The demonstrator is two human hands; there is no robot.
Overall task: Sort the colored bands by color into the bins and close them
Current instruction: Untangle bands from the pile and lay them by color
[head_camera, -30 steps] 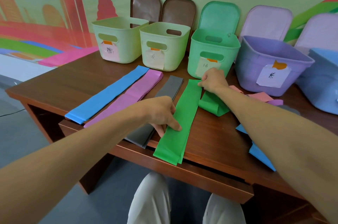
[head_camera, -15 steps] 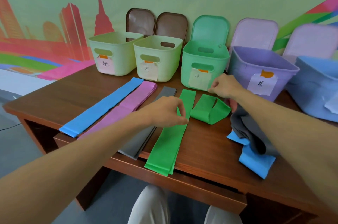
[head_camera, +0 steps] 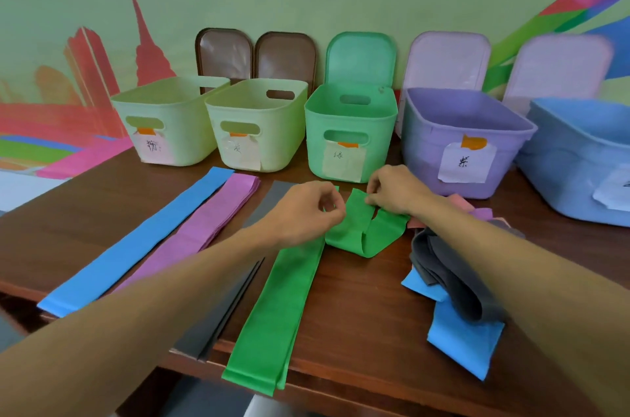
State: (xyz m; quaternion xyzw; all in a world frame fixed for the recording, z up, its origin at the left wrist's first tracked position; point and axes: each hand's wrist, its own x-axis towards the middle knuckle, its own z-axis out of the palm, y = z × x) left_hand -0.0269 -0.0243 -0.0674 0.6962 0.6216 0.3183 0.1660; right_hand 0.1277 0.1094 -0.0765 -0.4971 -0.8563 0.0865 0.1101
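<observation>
Smooth brown table [head_camera: 358,300]: left hand [head_camera: 303,212] pinches the 12 o'clock end of the long, flat green band [head_camera: 272,314]; right hand [head_camera: 397,191] pinches a limp folded green band [head_camera: 371,236] just beside it. This looks like the gathering of greens; next they need lifting into the open green bin [head_camera: 351,123] at 12 o'clock.

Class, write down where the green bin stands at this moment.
In the head view, the green bin stands centrally at the back, between a pale green bin and the purple bin.
</observation>
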